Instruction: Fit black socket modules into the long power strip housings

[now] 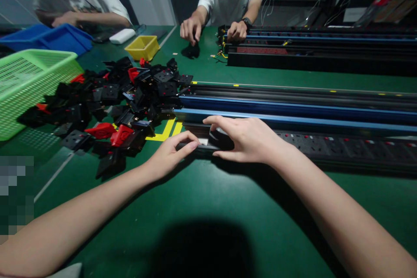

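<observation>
In front of me lies a long black power strip rail [325,150] filled with a row of dark socket modules, some with small red dots. My left hand [171,154] is closed, its thumb and fingers pinching the rail's left end. Curved over the rail just to the right is my right hand [250,139], its thumb on the near side and fingers on the far side of a black socket module [224,140]. A small white patch [203,141] shows between the hands. My right hand partly hides the module, so how deep it sits is unclear.
Loose black and red modules [110,91] are heaped at left, beside a green basket [35,91]. Blue-edged rails [276,106] lie beyond mine. Farther off are a yellow bin [143,47], blue trays [48,39] and two people; one touches another rail assembly [312,47].
</observation>
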